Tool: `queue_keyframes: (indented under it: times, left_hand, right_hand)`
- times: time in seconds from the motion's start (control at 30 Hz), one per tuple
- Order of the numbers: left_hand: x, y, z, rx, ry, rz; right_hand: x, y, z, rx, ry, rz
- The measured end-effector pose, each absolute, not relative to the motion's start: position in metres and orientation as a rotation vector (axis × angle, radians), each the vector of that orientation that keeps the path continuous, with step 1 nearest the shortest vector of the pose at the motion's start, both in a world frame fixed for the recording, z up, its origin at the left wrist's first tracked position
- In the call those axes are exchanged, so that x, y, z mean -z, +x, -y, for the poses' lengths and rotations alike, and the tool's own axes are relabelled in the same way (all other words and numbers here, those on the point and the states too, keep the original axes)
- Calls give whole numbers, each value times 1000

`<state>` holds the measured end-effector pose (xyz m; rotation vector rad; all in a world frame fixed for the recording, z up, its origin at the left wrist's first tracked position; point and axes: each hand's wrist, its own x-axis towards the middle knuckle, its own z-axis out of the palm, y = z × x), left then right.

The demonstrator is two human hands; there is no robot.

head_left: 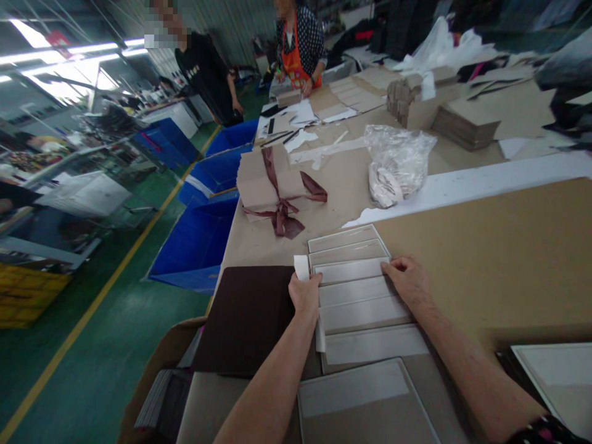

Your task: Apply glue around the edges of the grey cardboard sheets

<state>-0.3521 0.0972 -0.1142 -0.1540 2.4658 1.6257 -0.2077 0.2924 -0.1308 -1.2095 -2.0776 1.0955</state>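
A row of overlapping flat grey-beige panels with clear white bands lies in front of me, each partly covering the one behind. At its left edge, my left hand is closed, thumb against a white band and a small white paper piece jutting up past the fingers. The fingertips of my right hand pinch the right end of that same band. Whether the band is separate from its panel, I cannot tell. A dark brown board lies left of the row; a larger banded panel is nearest me.
Blue bins line the table's left side. Beyond the panels sit a ribbon-tied stack of board, a clear plastic bag and stacked cardboard pieces. A large tan sheet covers the right. Two people stand at the far end.
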Motion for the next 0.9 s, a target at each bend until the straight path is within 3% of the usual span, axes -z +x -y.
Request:
queue_keyframes:
  times: [0.9]
  left_hand:
    - [115, -357, -101, -1357, -148, -2656]
  right_hand:
    - [128, -212, -292, -1029, -1217, 2145]
